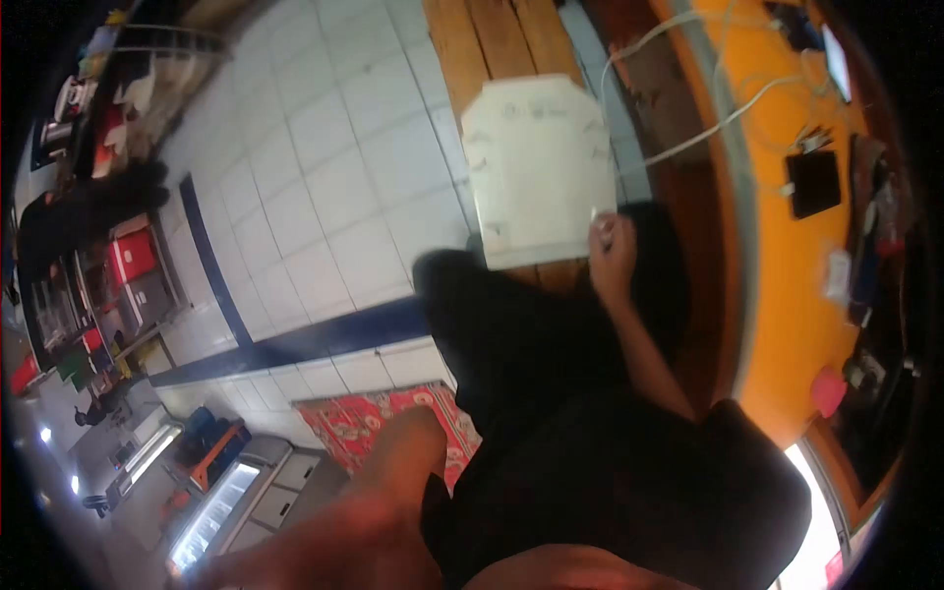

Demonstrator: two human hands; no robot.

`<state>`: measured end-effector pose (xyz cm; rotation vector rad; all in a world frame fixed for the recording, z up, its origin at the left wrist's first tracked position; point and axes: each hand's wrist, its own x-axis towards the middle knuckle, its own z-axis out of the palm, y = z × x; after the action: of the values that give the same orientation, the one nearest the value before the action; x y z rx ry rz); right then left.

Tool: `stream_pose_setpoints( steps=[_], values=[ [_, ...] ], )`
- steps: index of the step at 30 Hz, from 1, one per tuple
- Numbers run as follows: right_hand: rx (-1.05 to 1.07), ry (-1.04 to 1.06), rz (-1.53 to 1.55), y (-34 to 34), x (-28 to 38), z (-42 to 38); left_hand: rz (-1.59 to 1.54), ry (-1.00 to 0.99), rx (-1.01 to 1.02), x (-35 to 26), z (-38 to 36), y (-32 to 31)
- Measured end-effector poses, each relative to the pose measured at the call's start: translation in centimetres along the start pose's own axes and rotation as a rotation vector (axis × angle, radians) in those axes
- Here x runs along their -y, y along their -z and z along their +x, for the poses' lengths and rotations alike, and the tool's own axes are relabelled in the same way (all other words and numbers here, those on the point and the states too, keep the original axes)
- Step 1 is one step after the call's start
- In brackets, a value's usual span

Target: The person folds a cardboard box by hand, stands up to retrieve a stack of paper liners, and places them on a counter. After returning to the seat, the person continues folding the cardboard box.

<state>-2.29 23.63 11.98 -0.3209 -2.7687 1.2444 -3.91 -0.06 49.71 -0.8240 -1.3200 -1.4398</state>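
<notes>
A white sheet (536, 177) with clipped corners and faint pencil marks lies over a wooden plank surface (501, 39). My right hand (612, 258) is at the sheet's lower right corner with its fingers curled on the edge. A small white tip shows at the fingertips. That arm comes up across black cloth (551, 393), which fills the middle of the view. A blurred bare arm (364, 511) crosses the near foreground at the lower left. I take it for my left arm; its hand is too blurred to make out.
White tiled floor (324, 177) with a dark blue band (324, 334) lies left of the planks. A red patterned rug (364, 423) is beside the black cloth. An orange surface (796, 256) at right carries white cables, a black device (814, 183) and small items. Cluttered shelves stand at the far left.
</notes>
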Motion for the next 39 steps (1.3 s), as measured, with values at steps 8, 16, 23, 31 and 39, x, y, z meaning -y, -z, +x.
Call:
stream_pose_setpoints(
  steps=[8, 16, 23, 31, 39],
  values=[
    [-0.229, -0.050, -0.106, -4.4, -12.4, -0.6, -0.122, -0.054, -0.087, -3.6, -13.3, 1.3],
    [-0.068, -0.111, -0.204, -5.4, -13.8, 1.2, -0.161, -0.398, -0.121, -11.4, -14.9, 1.7],
    [0.080, -0.026, -0.177, -4.3, -16.2, 3.4, -0.108, -0.566, -0.252, -13.6, -18.6, 1.4],
    [0.085, 0.047, -0.004, -4.7, -16.4, 2.8, 0.833, 1.213, 0.068, 4.2, -39.0, 9.4],
    [0.073, 0.051, 0.001, -5.0, -16.1, 3.1, 0.987, 1.294, 0.315, 9.4, -49.2, 9.7]
  ],
)
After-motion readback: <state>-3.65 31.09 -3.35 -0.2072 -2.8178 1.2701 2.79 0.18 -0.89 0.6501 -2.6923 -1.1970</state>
